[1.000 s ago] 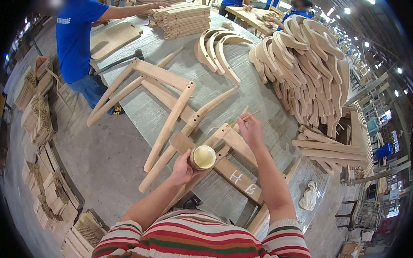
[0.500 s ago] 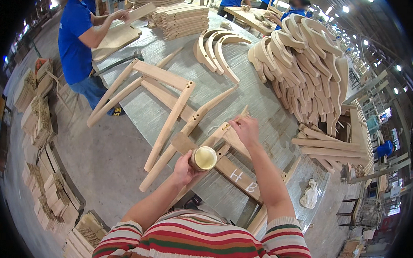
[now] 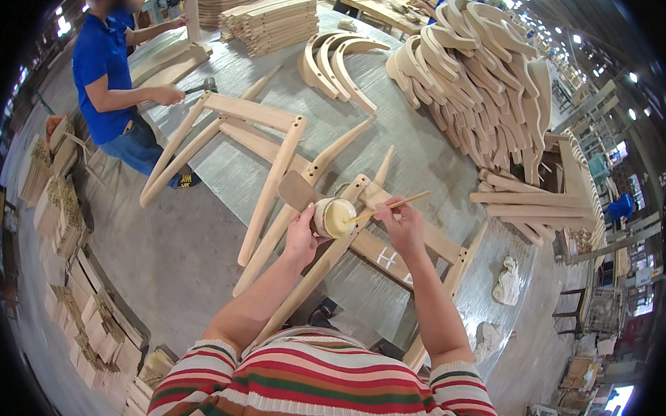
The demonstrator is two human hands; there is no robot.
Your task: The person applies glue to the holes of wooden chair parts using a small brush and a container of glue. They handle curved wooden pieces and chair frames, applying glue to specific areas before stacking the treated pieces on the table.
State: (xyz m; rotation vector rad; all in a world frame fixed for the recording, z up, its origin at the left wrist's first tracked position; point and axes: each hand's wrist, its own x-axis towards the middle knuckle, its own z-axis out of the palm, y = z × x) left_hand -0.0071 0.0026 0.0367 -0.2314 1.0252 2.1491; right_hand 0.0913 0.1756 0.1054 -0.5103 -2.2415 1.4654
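Note:
My left hand is wrapped round a small jar of pale yellow, glue-like liquid, tipped slightly. A flat brown wooden piece with rounded corners sticks out beside the jar; whether my fingers grip it too is hidden. Between its fingers, my right hand pinches a thin wooden stick, its lower end in the jar. Below both hands lies a wooden chair frame with drilled holes and a crossrail chalked in white. Just left rests another assembled frame.
Three curved wooden parts lie on the metal-topped table. Tall piles of curved pieces and straight rails stand right. A white cloth lies near the right edge. A co-worker stands far left beside a hammer.
My right hand has come back from the frame's joint, and its stick now reaches into the jar. The jar has tilted toward it. The co-worker's near hand has dropped toward the hammer.

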